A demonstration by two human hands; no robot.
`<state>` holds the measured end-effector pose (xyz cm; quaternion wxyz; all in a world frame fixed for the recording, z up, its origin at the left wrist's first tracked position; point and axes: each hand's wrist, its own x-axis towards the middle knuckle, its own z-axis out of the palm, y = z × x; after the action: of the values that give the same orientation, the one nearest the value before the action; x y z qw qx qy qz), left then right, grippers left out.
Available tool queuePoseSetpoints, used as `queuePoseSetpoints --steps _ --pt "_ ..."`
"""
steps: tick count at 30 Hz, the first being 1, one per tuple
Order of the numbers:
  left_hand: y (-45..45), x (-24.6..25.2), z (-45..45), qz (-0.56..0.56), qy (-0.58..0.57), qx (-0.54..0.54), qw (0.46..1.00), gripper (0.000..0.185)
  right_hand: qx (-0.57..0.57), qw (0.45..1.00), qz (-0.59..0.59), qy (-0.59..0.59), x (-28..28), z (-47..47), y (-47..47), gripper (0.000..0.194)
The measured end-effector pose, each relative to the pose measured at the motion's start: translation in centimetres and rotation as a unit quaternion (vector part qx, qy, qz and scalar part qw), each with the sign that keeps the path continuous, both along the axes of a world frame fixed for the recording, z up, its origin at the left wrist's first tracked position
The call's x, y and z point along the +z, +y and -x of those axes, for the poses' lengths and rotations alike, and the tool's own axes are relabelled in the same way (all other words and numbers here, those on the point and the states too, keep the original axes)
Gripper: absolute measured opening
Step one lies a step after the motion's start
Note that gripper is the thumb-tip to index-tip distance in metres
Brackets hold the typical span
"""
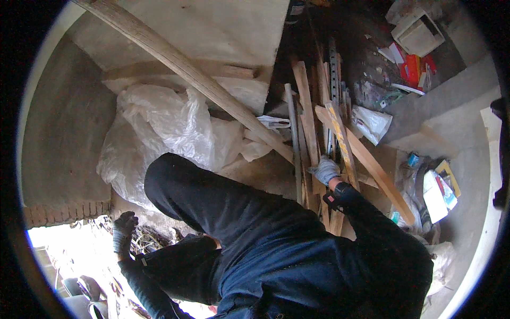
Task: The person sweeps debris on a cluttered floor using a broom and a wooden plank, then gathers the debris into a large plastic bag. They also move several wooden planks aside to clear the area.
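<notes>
My right hand (325, 170), in a grey knit glove, is down among a bundle of wooden battens and metal lengths. Its fingers point away from me and are partly hidden, so whether they grip a piece is unclear. Close beside it leans a batten with yellow marks (342, 137), and a broader bare plank (370, 172) slants down to the right. A grey pipe (293, 135) and a perforated metal strip (332, 75) lie in the same bundle. My left hand (124, 229), also gloved, hangs beside my leg with its fingers curled; nothing shows clearly in it.
A thick wooden pole (187, 74) crosses diagonally from the upper left to the bundle. Crumpled clear plastic sheeting (167, 127) lies beyond my knee. To the right are a white plastic bag (371, 124), papers (434, 197) and red litter (412, 69). Concrete walls stand around.
</notes>
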<state>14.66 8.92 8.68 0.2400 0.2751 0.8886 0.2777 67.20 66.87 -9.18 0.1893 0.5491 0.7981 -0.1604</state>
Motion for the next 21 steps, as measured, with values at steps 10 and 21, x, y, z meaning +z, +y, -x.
queuePoseSetpoints --steps 10,21 --pt "-0.9 0.9 -3.6 -0.192 -0.173 0.301 0.918 0.027 0.137 0.984 -0.011 -0.111 2.8 -9.4 3.2 0.067" --pt "-1.3 0.3 -5.1 -0.166 -0.146 0.293 0.930 0.029 -0.089 0.992 -0.086 0.012 -6.1 -15.8 8.1 0.072"
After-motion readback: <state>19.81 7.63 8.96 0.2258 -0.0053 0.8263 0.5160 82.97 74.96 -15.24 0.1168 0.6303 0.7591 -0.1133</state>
